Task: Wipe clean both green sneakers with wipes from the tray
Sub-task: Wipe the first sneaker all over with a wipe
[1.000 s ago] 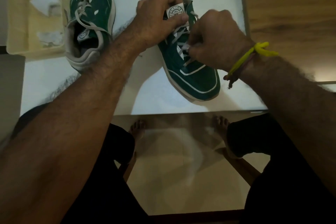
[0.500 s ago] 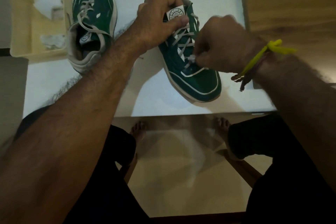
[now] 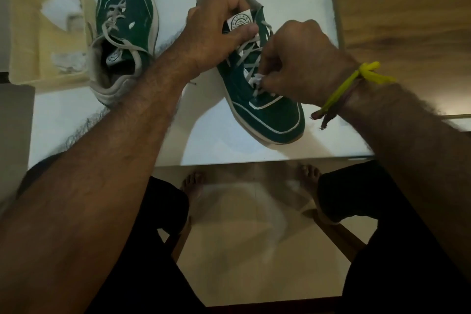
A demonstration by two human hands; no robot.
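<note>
While right hand [image 3: 298, 64] covers laces [image 3: 248, 58], pinched wipe [image 3: 256, 79] barely visible.

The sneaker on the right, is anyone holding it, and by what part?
Yes. The left hand grips the right sneaker by its tongue; the right hand pinches a small white wipe at the laces.

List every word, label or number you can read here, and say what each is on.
None can be read.
Tongue label of the right sneaker, held by the left hand: round emblem ringed with letters, too blurred to read.
Tongue label of the left sneaker: round mark, too small to read.
</note>
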